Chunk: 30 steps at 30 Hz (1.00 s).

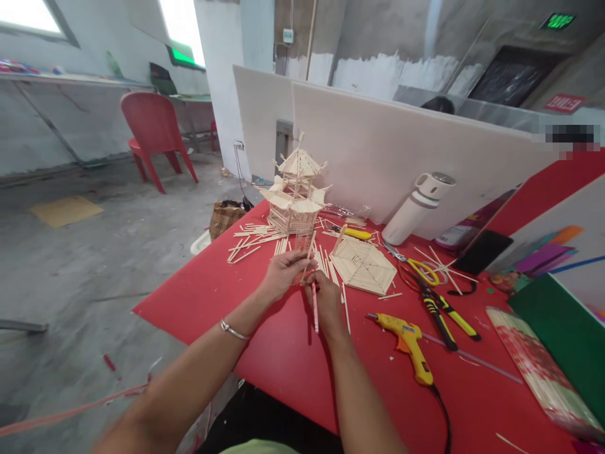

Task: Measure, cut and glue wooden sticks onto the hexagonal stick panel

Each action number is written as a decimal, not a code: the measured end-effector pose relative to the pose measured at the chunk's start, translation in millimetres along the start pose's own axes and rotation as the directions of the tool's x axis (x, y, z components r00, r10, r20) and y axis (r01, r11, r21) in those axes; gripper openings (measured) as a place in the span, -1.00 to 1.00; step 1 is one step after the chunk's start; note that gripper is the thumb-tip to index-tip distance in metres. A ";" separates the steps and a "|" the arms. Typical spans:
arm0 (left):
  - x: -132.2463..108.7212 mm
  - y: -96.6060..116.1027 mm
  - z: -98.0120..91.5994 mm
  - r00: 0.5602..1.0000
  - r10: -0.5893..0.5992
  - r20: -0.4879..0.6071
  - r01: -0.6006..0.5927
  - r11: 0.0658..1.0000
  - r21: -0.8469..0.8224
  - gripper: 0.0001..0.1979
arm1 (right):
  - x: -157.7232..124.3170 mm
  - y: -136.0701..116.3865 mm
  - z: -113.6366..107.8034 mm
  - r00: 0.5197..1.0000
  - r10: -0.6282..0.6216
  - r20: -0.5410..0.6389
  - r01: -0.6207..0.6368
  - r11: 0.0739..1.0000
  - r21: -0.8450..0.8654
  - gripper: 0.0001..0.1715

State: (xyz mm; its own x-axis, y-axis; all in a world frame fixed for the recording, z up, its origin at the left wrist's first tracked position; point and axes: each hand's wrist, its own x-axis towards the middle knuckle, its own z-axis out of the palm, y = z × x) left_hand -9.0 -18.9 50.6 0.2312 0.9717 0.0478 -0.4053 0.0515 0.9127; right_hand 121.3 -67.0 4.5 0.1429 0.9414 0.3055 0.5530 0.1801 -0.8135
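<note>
My left hand [286, 271] pinches a thin wooden stick [310, 251] together with a clear ruler [302, 238], both held up over the near part of the table. Close beside it, my right hand [326, 299] is closed on a pink-and-white pencil [316, 312] that points down toward me; its upper end is hidden by the fingers. Just beyond my hands rises a pagoda model [295, 195] built of wooden sticks. To the right of them lies a flat hexagonal stick panel [363, 266], with loose sticks [258, 234] scattered around the model.
On the red table [198, 309] to the right lie a yellow glue gun [406, 340], pliers [439, 312], yellow-handled scissors [423, 271] and a pack of sticks [539, 366]. A white thermos [416, 208] leans at the back. Behind it stand white boards [368, 139].
</note>
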 end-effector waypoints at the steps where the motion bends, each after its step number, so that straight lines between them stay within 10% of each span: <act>1: -0.3 0.5 0.3 1.000 0.000 -0.007 0.000 1.000 0.008 -0.68 | -0.5 0.0 0.2 1.000 0.011 -0.005 -0.011 1.000 -0.014 -0.86; 30: -0.8 3.6 -0.1 0.999 -0.050 0.013 0.050 0.998 -0.032 -0.76 | 3.2 -5.1 -0.8 0.989 0.075 0.128 -0.082 0.996 0.047 -0.80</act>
State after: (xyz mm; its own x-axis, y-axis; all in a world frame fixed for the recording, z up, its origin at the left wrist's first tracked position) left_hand -10.7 -19.4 53.8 0.2624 0.9649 0.0076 -0.4209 0.1073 0.9007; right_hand 119.7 -65.1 10.0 0.0780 0.9809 0.1779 0.5007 0.1158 -0.8578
